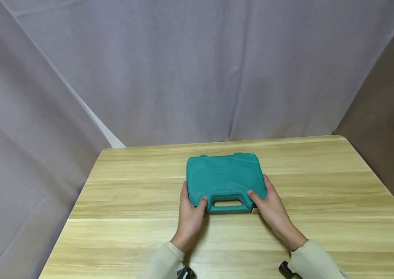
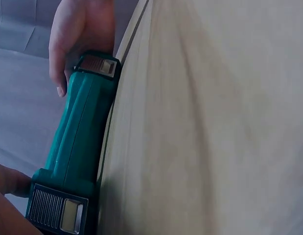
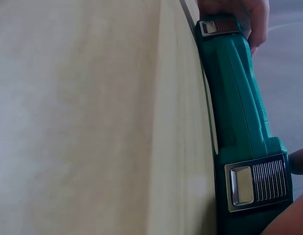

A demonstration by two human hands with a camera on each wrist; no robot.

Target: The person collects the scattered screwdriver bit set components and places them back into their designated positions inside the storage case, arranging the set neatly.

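A shut teal plastic case [image 1: 225, 176] with a moulded carry handle [image 1: 227, 203] lies flat on the wooden table [image 1: 322, 186], handle side toward me. My left hand [image 1: 191, 207] grips its front left corner, thumb on the lid and fingers along the side. My right hand [image 1: 270, 207] grips the front right corner the same way. In the left wrist view the case [image 2: 78, 142] shows edge-on with a ribbed latch [image 2: 58, 208] next to my left thumb [image 2: 9, 182]. The right wrist view shows the case [image 3: 237, 93] and the other latch [image 3: 256, 182] by my right thumb [image 3: 298, 161].
Grey cloth [image 1: 197, 69] hangs behind the table and down its left side. The table's back edge lies a short way beyond the case. Bare wood spreads to both sides of the case. Black wrist mounts [image 1: 285, 269] show at the bottom edge.
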